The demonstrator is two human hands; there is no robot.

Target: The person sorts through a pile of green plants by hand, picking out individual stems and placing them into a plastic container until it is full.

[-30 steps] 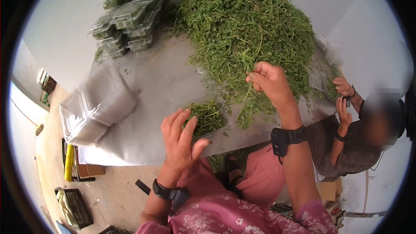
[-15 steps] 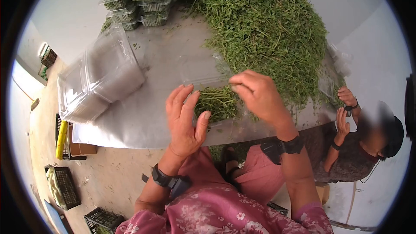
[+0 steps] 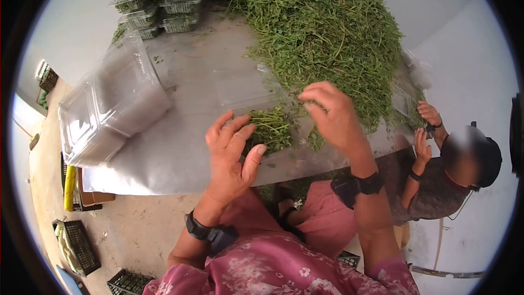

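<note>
Hiding some greens (image 3: pixel 275 130), the left hand (image 3: pixel 229 155) has its grip spread; that of the right hand (image 3: pixel 336 117) I cannot tell.

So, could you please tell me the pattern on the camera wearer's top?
Pink with white flowers; the top shows in the head view.

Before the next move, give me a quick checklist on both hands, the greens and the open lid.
1. Left hand steady point: ok, beside the small portion of greens.
2. Right hand empty: cannot tell; no greens show in it, but its fingers are curled.
3. Clear lid open: ok, lying beyond the portion.
4. Surface beside the portion tidy: not ok, loose sprigs lie to its right.
5. Co-worker's hands clear: ok, off at the right.
</note>
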